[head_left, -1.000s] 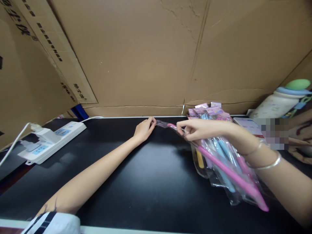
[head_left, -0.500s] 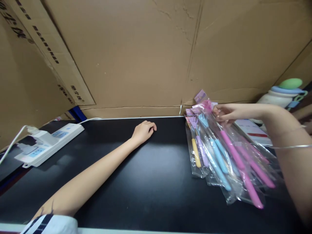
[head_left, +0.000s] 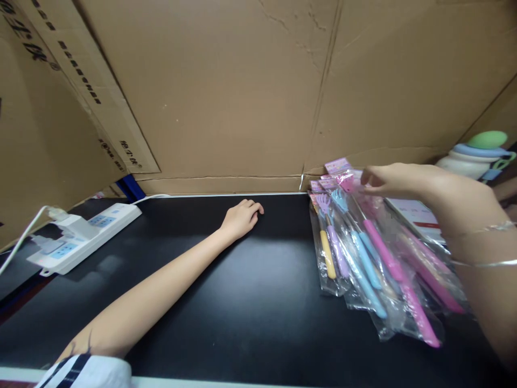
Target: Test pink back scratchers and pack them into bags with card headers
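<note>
On the right of the black table lies a fanned row of back scratchers (head_left: 350, 237) in clear plastic sleeves. They have yellow, purple, blue and pink handles and small hand-shaped heads. My right hand (head_left: 382, 179) is over the top end of the pink ones, its fingers bent and pinched at a blurred pink sleeve (head_left: 371, 207). The exact contact at the fingertips is partly hidden. My left hand (head_left: 241, 218) rests on the table near its back edge, loosely curled, thumb apart from the fingers, with nothing in it.
A white power strip (head_left: 86, 237) with plugs and cables sits at the left. Cardboard walls (head_left: 226, 97) stand behind and at the sides. A phone (head_left: 418, 215) with a lit screen lies beside the sleeves. At the far right is a white bottle (head_left: 464, 161) with a green-topped lid.
My right hand has shifted slightly up and right, and the pink sleeves under it have moved a little with it. My left hand stays resting in place. The view has drifted slightly.
</note>
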Available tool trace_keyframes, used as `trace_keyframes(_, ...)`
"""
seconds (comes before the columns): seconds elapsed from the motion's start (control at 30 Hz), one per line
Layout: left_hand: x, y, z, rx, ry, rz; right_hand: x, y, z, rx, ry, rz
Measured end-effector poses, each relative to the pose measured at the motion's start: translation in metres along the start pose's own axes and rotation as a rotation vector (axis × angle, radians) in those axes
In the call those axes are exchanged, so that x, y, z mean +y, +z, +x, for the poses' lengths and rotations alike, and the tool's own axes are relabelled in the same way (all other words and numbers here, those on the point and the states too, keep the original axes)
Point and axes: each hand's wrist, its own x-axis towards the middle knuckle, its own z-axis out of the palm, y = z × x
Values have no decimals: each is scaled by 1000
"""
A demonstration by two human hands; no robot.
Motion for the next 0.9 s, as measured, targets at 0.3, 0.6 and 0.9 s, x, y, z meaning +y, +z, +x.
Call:
trace_keyframes(0.3, 1, 0, -1, 5, 23, 14, -138, 15, -51, 136, -643, -2)
trace_keyframes(0.6, 3, -4, 0, -46, 155, -18, -160, 88, -49, 180, -782, 9)
trace_keyframes(0.9, 1, 0, 1, -22, 158, -10, -166, 96, -54, 219, -757, 0)
